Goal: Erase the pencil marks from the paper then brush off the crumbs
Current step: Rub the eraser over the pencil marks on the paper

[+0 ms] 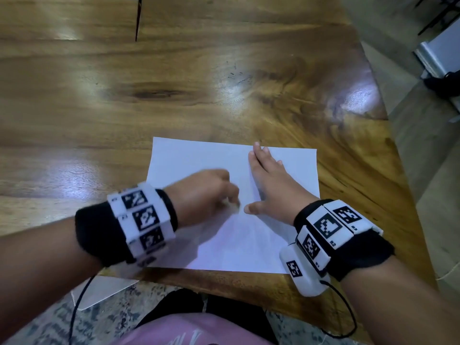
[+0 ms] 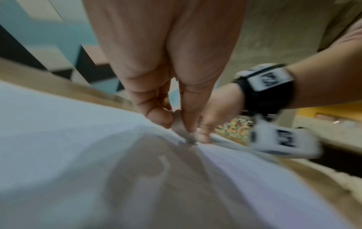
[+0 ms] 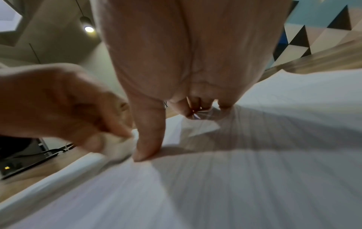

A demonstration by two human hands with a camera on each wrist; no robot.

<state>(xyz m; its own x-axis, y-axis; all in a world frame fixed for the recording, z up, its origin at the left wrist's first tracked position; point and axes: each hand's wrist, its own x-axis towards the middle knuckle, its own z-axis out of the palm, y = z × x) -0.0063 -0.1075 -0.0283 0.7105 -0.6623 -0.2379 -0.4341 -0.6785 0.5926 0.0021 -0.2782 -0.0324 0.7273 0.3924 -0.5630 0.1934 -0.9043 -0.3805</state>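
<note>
Near the desk's (image 1: pixel 224 70) front edge, you rub the paper (image 1: pixel 286 232) clean.
Your left hand (image 1: pixel 201 192) pinches the eraser (image 2: pixel 179 124) onto the sheet; your right hand (image 1: pixel 271 185) lies flat, fingers spread, so the paper cannot slide.

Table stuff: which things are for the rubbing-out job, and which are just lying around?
For the job:
- paper, lying flat on the wooden table
- eraser, pinched in the left hand and touching the paper
- right hand, pressed flat on the paper

Just lying about:
- black cable at the table's far edge
- white sheet on the floor
</note>
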